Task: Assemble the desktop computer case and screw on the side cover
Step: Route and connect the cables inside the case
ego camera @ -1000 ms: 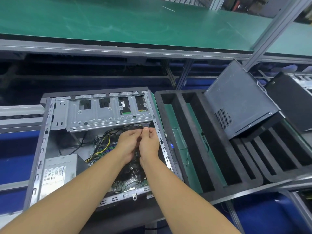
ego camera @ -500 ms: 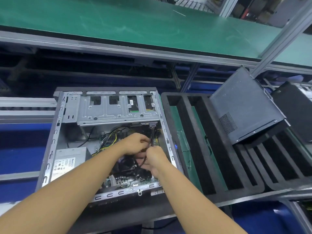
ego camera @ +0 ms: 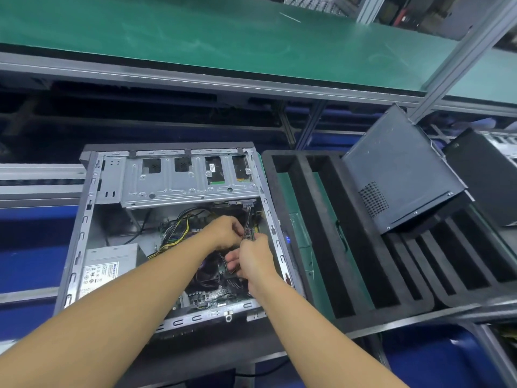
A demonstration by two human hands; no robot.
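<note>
An open desktop case lies on its side in front of me, its inside facing up. A metal drive cage spans its far end, a power supply sits at the near left, and the motherboard lies at the near right. Both hands are inside the case at its right side. My left hand pinches a bundle of black cables that hangs from the drive cage. My right hand grips the same cables lower down. A dark side cover leans in the foam tray to the right.
A black foam tray with long slots lies right of the case. A second black case stands at the far right. A green bench top runs across the back, with an aluminium post at the right.
Both hands have come down from the drive cage's connector toward the motherboard, drawing the cables with them. The view has shifted so the case sits further right.
</note>
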